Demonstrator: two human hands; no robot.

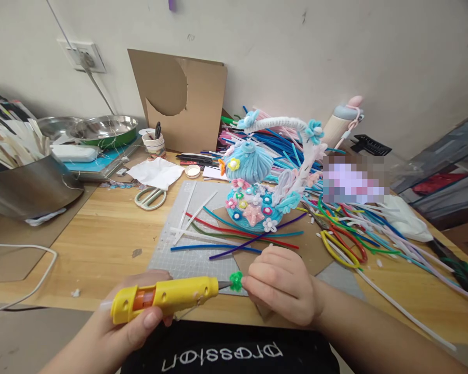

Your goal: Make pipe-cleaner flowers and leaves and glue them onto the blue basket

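Gripped in my left hand (136, 322) is a yellow hot glue gun (183, 293), its nozzle aimed right. The dark nozzle tip meets, or nearly meets, a small green pipe-cleaner flower (236, 281). My right hand (283, 283) pinches that flower at its right side between closed fingertips. Beyond my hands stands a fuzzy pipe-cleaner craft (253, 205) with a blue shell, a pink starfish, many small flowers on its base and a white arched stem. Loose pipe cleaners in red, green, blue and purple (218, 253) lie in front of it.
A grey cutting mat (159, 254) lies under the craft. Scissors (151, 198) and a white cloth (158, 172) are at centre left. A metal pot (31, 182) with wooden sticks stands far left. Cardboard (203, 104) leans on the wall. Heaped pipe cleaners (368, 234) spread along the right.
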